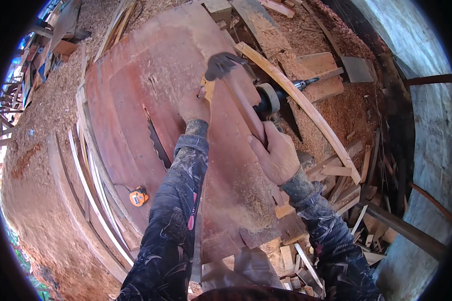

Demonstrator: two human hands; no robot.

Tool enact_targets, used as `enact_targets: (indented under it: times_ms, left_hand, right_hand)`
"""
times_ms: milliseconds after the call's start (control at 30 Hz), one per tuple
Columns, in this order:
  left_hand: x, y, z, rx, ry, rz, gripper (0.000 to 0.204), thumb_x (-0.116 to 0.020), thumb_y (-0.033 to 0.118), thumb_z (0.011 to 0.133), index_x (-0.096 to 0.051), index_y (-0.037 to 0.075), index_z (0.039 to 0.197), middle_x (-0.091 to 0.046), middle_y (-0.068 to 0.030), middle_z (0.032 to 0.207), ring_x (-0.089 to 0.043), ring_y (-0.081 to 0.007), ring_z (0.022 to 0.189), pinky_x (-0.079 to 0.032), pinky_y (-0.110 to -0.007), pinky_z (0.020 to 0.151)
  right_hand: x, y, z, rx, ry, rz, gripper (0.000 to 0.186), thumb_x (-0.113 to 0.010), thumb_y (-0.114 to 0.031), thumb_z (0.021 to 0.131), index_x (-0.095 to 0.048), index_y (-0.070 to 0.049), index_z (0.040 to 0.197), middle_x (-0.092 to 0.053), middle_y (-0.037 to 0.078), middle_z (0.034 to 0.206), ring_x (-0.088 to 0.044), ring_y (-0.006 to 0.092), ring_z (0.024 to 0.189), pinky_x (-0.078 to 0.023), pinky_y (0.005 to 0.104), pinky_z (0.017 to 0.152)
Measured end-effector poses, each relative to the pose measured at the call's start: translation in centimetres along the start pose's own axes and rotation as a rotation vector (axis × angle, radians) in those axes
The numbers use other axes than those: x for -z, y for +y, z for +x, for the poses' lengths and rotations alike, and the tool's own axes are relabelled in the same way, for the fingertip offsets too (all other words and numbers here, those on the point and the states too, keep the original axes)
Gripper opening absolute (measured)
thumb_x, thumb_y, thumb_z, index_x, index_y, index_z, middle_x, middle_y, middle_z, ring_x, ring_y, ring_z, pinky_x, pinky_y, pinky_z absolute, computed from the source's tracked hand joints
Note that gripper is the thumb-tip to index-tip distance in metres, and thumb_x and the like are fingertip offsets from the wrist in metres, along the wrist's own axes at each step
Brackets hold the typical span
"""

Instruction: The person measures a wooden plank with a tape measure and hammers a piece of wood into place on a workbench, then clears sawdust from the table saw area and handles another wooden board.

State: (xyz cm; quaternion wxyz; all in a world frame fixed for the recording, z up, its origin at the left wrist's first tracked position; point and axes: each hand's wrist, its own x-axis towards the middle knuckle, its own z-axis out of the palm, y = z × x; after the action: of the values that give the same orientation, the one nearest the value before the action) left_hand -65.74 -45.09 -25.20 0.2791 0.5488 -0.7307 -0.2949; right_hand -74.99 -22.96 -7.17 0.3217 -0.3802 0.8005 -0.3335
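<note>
My right hand (276,153) is closed round the wooden handle of a hammer (243,108). The dark hammer head (225,65) is blurred and lies just above my left hand (193,106). My left fingers are closed at a small yellowish piece of wood (209,91), low over the reddish tabletop (135,65). Something small and dark shows by the left fingertips; I cannot make out what it is. Left of my left forearm, a toothed saw blade (157,143) sticks up through a slot in the tabletop.
An orange tape measure (138,196) lies near the left edge. Right of the tabletop sits a dark motor with a drill chuck (300,85), and a long curved strip of wood (306,108) passes across it. Sawdust and offcuts cover the ground; long thin strips (93,185) lie at left.
</note>
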Motion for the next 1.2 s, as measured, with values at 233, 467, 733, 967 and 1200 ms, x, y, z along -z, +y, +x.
enact_targets:
  times_ms: [233,467,733,967,1200]
  left_hand:
    - [0.4,0.5,-0.1,-0.106,0.029,0.184,0.02,-0.065,0.025,0.089,-0.077,0.011,0.097,-0.072,-0.0163,0.087,-0.068,-0.0378,0.082,-0.054,-0.044,0.075]
    - [0.6,1.2,-0.3,-0.016,-0.005,0.21,0.018,-0.061,0.015,0.084,-0.077,0.011,0.092,-0.071,-0.0176,0.09,-0.068,-0.0378,0.086,-0.053,-0.046,0.078]
    - [0.3,2.2,-0.8,0.038,0.296,-0.345,0.013,-0.054,0.005,0.088,-0.065,0.002,0.094,-0.067,-0.0216,0.087,-0.066,-0.0377,0.08,-0.05,-0.044,0.075]
    - [2.1,0.6,-0.4,0.088,0.334,-0.307,0.008,-0.051,0.006,0.089,-0.055,0.002,0.096,-0.061,-0.0236,0.081,-0.061,-0.0447,0.079,-0.047,-0.05,0.075]
    - [1.4,1.7,-0.9,0.125,0.225,-0.283,0.014,-0.048,0.009,0.089,-0.056,-0.002,0.093,-0.063,-0.0259,0.086,-0.062,-0.0469,0.084,-0.047,-0.053,0.078]
  right_hand:
    - [-1.7,-0.7,2.1,0.127,0.042,-0.147,0.024,-0.063,-0.023,0.093,-0.051,-0.003,0.098,-0.059,0.026,0.078,-0.061,0.0459,0.078,-0.046,0.0508,0.066]
    - [-2.6,-0.6,3.2,0.088,0.082,-0.308,0.024,-0.063,-0.023,0.092,-0.049,-0.004,0.097,-0.06,0.025,0.074,-0.062,0.0476,0.077,-0.047,0.0551,0.066]
    - [-3.4,3.3,4.9,0.19,0.099,-0.393,0.024,-0.062,-0.022,0.094,-0.048,-0.003,0.099,-0.059,0.026,0.072,-0.062,0.0473,0.074,-0.047,0.0541,0.062]
    - [-3.8,-0.9,2.7,0.3,0.146,-0.268,0.025,-0.061,-0.025,0.094,-0.048,-0.004,0.097,-0.061,0.027,0.075,-0.062,0.0479,0.074,-0.047,0.0554,0.063]
    - [-4.4,2.0,4.3,0.022,0.073,-0.447,0.031,-0.062,-0.028,0.094,-0.048,-0.001,0.093,-0.063,0.029,0.078,-0.063,0.0488,0.077,-0.048,0.0547,0.065]
